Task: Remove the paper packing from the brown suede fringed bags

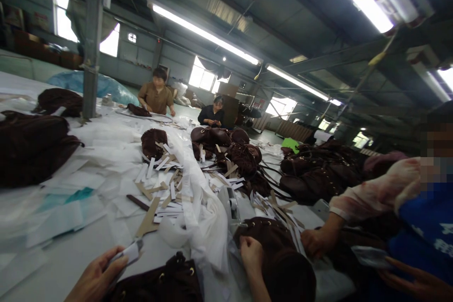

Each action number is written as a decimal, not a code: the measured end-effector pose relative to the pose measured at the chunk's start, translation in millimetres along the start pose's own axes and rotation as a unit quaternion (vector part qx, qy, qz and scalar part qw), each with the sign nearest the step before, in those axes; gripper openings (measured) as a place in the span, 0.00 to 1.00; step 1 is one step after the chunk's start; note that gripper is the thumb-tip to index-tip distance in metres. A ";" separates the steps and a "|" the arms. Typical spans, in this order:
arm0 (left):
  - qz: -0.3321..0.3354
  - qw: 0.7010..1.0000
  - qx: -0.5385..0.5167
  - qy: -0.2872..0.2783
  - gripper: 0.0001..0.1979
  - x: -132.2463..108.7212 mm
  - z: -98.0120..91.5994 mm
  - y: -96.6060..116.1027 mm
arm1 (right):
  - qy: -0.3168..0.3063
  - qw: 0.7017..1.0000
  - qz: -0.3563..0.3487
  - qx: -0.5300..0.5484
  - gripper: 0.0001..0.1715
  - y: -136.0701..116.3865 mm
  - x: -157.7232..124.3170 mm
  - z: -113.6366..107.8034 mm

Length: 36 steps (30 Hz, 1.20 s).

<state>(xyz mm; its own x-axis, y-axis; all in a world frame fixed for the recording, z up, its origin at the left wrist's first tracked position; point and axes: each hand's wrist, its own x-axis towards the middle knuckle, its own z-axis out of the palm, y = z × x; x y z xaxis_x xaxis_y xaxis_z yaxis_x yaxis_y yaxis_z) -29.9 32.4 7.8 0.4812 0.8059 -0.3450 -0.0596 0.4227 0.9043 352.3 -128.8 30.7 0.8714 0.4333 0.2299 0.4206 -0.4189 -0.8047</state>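
My left hand (104,269) is closed around a small white object (130,253) with a greyish tip; its exact kind is unclear. Just below and right of it lies a dark brown bag (159,283) with gold eyelets. My right hand (252,251) has its fingers curled together at the left edge of a second dark brown bag (276,231), also with eyelets along its top. Whatever those fingers pinch is hidden. Between my hands runs a crumpled strip of white wrapping sheet (208,217).
Loose paper and card strips (166,198) are heaped ahead. More brown bags (219,137) cover the table's middle, right and far left (31,146). At right, a co-worker in a blue apron (424,231) holds a clear packet (370,255). Two people sit or stand beyond. A post (94,42) rises at left.
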 end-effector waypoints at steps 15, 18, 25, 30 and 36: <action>0.202 0.970 0.132 0.021 0.17 -33.1 28.7 24.0 | -0.409 0.876 -0.044 0.251 0.24 -158.8 -169.0 70.5; 0.207 0.971 0.120 0.016 0.16 -39.5 32.3 25.0 | -0.417 0.874 -0.044 0.244 0.26 -169.7 -176.4 82.5; 0.227 0.961 0.159 0.007 0.13 -49.9 39.4 30.3 | -0.398 0.883 0.030 0.248 0.33 -160.8 -173.9 102.0; 0.270 0.932 0.240 0.033 0.06 -50.8 40.1 26.7 | -0.436 0.853 0.096 0.269 0.35 -144.9 -175.2 115.1; 0.278 0.923 0.265 0.031 0.04 -52.8 43.8 26.4 | -0.464 0.813 0.110 0.333 0.32 -138.5 -180.6 113.8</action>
<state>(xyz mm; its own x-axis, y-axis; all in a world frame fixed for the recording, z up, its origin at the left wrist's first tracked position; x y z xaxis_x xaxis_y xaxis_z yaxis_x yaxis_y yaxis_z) -18.5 -17.1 60.9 0.4525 0.8666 0.2104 0.1624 -0.3120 0.9361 107.9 -58.2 38.3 0.2108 0.9519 -0.2225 -0.2194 -0.1757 -0.9597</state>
